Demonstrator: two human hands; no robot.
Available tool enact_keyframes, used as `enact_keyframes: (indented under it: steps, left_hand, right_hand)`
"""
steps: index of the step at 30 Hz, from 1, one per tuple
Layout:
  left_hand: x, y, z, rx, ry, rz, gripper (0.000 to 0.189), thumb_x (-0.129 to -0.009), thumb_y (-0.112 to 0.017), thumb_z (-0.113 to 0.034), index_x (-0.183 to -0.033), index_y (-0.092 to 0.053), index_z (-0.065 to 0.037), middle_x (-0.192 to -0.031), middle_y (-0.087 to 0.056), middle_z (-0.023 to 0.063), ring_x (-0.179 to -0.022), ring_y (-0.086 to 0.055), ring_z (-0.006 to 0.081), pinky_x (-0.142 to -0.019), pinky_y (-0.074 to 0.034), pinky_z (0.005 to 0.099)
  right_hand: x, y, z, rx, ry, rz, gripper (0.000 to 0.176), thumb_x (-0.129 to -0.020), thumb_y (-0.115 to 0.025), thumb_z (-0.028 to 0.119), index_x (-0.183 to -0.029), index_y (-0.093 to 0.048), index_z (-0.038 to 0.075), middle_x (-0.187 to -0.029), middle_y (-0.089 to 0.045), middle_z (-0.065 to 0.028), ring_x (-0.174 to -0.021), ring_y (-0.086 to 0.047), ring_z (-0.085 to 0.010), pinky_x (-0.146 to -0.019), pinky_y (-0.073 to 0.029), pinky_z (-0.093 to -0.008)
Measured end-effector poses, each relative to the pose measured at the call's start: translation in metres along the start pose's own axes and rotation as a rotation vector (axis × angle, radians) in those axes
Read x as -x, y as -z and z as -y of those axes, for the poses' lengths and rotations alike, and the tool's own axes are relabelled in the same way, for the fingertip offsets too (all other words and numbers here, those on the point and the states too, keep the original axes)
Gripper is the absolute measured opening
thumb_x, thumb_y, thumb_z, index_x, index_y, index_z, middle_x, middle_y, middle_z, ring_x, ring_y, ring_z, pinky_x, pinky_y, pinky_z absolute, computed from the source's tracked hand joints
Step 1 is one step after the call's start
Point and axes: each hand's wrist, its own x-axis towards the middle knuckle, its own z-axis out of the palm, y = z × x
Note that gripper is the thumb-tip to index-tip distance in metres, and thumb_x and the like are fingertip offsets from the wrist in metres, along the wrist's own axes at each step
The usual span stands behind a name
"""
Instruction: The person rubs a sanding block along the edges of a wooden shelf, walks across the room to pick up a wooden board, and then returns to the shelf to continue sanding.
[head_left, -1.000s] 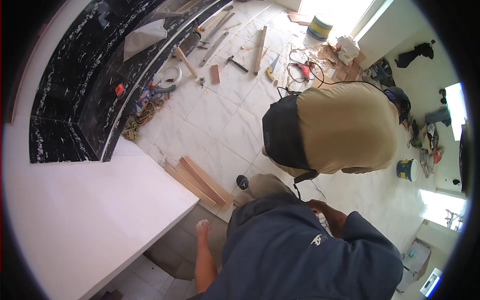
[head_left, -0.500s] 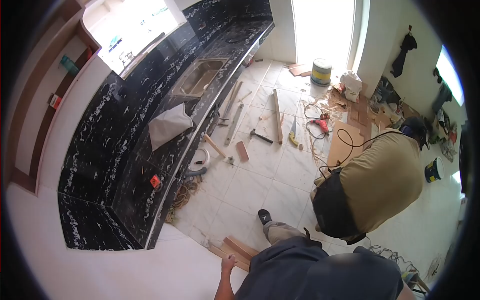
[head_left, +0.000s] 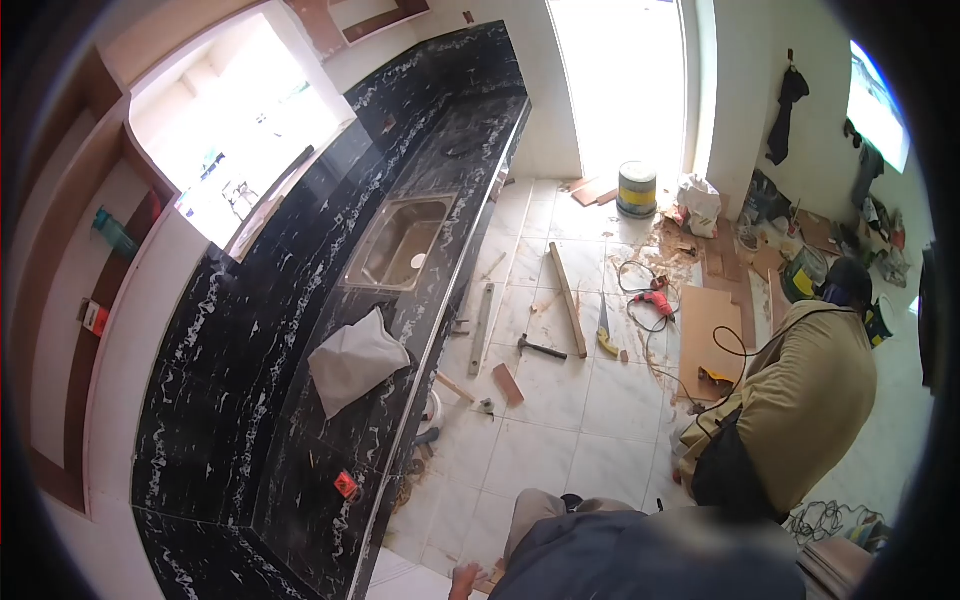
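My left hand [head_left: 465, 580] is low in the view, left of my dark grey shirt [head_left: 610, 555], its fingers loosely apart. It is beside wooden boards [head_left: 490, 579], which my body partly covers. Nothing shows in the hand. My right hand is out of view. Brown boards [head_left: 838, 567] are at the lower right, close to my right side.
A co-worker in a tan shirt [head_left: 825, 365] bends over at right beside a wooden panel [head_left: 712, 330]. On the tiles are a hammer [head_left: 541, 348], a handsaw [head_left: 606, 338], a red power tool [head_left: 655, 302] and a wooden strip [head_left: 567, 300]. The black counter [head_left: 290, 480] runs along the left.
The view has shifted, so the counter and floor sit lower in it. My left hand has gone from a fist to looser fingers. Brown boards now show at the lower right.
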Motion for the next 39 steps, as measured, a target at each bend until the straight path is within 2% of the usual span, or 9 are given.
enact_keyframes:
  steps: [3,12,16,18,20,22,24,32,39]
  left_hand:
    - [-0.035,-0.010,-0.053,-0.114,-0.001,0.066,0.045,-0.095,-0.065,-0.022,-0.129,-0.054,0.006,-0.116,-0.065,0.0194,-0.100,-0.070,0.0358,-0.081,-0.061,0.0470]
    - [-0.151,-0.050,-0.253,-0.364,-0.110,0.190,0.038,-0.091,-0.059,-0.021,-0.121,-0.060,0.002,-0.110,-0.069,0.0120,-0.088,-0.074,0.0287,-0.072,-0.062,0.0394]
    - [-0.195,-0.075,-0.342,-0.562,-0.204,0.253,0.032,-0.088,-0.059,-0.022,-0.108,-0.067,0.001,-0.095,-0.071,0.0099,-0.079,-0.074,0.0227,-0.063,-0.059,0.0344]
    - [-0.229,-0.088,-0.377,-0.721,-0.290,0.250,0.026,-0.086,-0.059,-0.021,-0.095,-0.070,0.001,-0.077,-0.069,0.0080,-0.064,-0.071,0.0205,-0.050,-0.054,0.0334]
    - [-0.252,-0.104,-0.413,-0.883,-0.449,0.314,0.024,-0.084,-0.056,-0.019,-0.087,-0.070,0.000,-0.070,-0.067,0.0096,-0.062,-0.071,0.0192,-0.049,-0.054,0.0329]
    - [-0.245,-0.135,-0.450,-0.862,-0.449,0.294,0.035,-0.087,-0.056,-0.022,-0.107,-0.071,0.003,-0.078,-0.071,0.0119,-0.062,-0.071,0.0190,-0.050,-0.054,0.0326]
    - [-0.248,-0.165,-0.478,-0.892,-0.455,0.345,0.039,-0.088,-0.057,-0.022,-0.114,-0.070,0.004,-0.081,-0.072,0.0128,-0.064,-0.071,0.0184,-0.051,-0.055,0.0319]
    - [-0.247,-0.258,-0.541,-0.878,-0.272,0.339,0.037,-0.092,-0.058,-0.022,-0.122,-0.064,-0.001,-0.098,-0.070,0.0097,-0.074,-0.072,0.0195,-0.058,-0.056,0.0310]
    - [-0.225,-0.338,-0.583,-0.677,-0.070,0.268,0.041,-0.098,-0.058,-0.028,-0.129,-0.056,-0.001,-0.115,-0.066,0.0118,-0.093,-0.071,0.0239,-0.077,-0.058,0.0371]
  right_hand:
    - [-0.002,-0.010,0.034,-0.068,-0.003,-0.020,0.036,-0.091,-0.066,0.042,-0.070,-0.055,0.016,-0.058,-0.051,0.0015,-0.044,-0.045,-0.0113,-0.037,-0.036,-0.0325]
    - [-0.003,-0.055,0.126,-0.322,-0.014,-0.100,0.037,-0.091,-0.066,0.043,-0.070,-0.054,0.015,-0.058,-0.051,0.0007,-0.044,-0.045,-0.0116,-0.037,-0.035,-0.0323]
    - [0.003,-0.080,0.141,-0.433,0.037,-0.138,0.038,-0.092,-0.066,0.043,-0.070,-0.054,0.015,-0.058,-0.050,0.0004,-0.044,-0.044,-0.0117,-0.037,-0.035,-0.0322]
    - [0.008,-0.093,0.138,-0.482,0.058,-0.156,0.038,-0.092,-0.066,0.044,-0.070,-0.054,0.015,-0.058,-0.050,0.0002,-0.044,-0.044,-0.0117,-0.037,-0.035,-0.0322]
    - [0.017,-0.106,0.136,-0.530,0.043,-0.167,0.038,-0.092,-0.066,0.044,-0.070,-0.054,0.015,-0.058,-0.050,0.0001,-0.044,-0.044,-0.0118,-0.037,-0.034,-0.0322]
    - [0.022,-0.111,0.137,-0.576,0.017,-0.177,0.038,-0.092,-0.066,0.044,-0.070,-0.054,0.015,-0.058,-0.050,-0.0001,-0.044,-0.044,-0.0119,-0.037,-0.034,-0.0321]
    - [0.021,-0.111,0.146,-0.617,-0.007,-0.179,0.039,-0.092,-0.066,0.044,-0.070,-0.053,0.015,-0.058,-0.050,-0.0003,-0.044,-0.043,-0.0119,-0.037,-0.034,-0.0321]
    - [-0.037,-0.050,0.185,-0.704,-0.035,-0.143,0.040,-0.093,-0.065,0.045,-0.070,-0.053,0.014,-0.058,-0.049,-0.0009,-0.043,-0.043,-0.0122,-0.037,-0.033,-0.0320]
    - [-0.151,0.071,0.216,-0.805,0.183,-0.135,0.041,-0.093,-0.065,0.045,-0.070,-0.052,0.014,-0.058,-0.048,-0.0015,-0.043,-0.042,-0.0124,-0.037,-0.033,-0.0319]
